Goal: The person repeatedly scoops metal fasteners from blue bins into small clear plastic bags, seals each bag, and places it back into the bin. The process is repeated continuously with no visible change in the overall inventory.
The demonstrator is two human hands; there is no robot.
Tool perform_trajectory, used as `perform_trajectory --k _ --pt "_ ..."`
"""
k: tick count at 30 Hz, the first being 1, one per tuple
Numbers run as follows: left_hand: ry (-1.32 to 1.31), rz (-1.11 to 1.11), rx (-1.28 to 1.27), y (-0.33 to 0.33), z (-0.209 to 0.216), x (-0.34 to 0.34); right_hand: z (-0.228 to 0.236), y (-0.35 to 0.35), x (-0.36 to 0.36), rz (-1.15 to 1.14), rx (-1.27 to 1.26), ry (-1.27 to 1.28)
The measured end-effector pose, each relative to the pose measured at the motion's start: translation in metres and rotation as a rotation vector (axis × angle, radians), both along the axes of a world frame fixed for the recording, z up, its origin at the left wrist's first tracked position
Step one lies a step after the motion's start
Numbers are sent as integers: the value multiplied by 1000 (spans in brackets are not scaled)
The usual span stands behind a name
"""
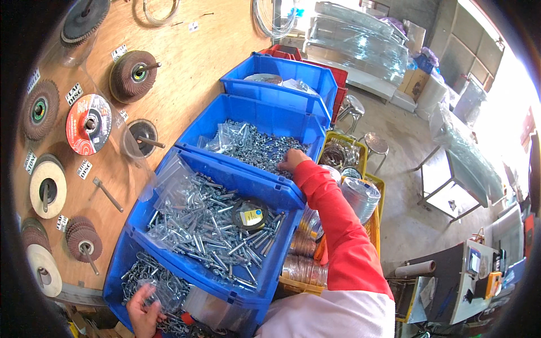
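Note:
My left hand [143, 311] is low on the left, at the nearest blue bin. Its fingers and thumb close on a clear plastic bag [160, 294] lying over dark metal hooks or clips [142, 270]. My right hand [292, 161], in a red sleeve, reaches into a blue bin [270, 112] farther back. Its fingers are curled down among small silvery fasteners [256, 147], and what they grip is hidden. Between the hands, another blue bin [276, 256] holds long bolts [208, 225], plastic bags and a round black item with a yellow-and-white label [251, 216].
On the left, a wooden board [197, 50] carries abrasive discs [89, 124] on protruding pins. Yellow crates [369, 225] with wire coils [360, 197] stand beside the bins, under my right arm. Metal stools [375, 144] and a wrapped table [465, 163] stand farther right.

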State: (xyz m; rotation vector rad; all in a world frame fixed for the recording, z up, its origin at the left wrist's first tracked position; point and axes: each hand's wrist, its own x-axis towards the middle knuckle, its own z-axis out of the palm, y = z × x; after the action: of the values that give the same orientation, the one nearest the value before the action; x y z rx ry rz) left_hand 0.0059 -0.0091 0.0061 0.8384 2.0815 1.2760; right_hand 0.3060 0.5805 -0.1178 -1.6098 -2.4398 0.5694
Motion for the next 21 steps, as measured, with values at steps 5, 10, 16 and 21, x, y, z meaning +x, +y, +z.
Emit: perform_trajectory --k 5,10,16,21 --pt "-8 -4 -16 -2 3 2 -1 -3 -8 -72 57 122" --pt "-66 -53 1 7 13 9 62 -35 6 -222 -386 1077" --pt "-10 -207 60 12 17 16 183 -201 -44 547 -326 939" --pt "187 -216 107 14 12 29 202 -351 -121 1009 -212 687"
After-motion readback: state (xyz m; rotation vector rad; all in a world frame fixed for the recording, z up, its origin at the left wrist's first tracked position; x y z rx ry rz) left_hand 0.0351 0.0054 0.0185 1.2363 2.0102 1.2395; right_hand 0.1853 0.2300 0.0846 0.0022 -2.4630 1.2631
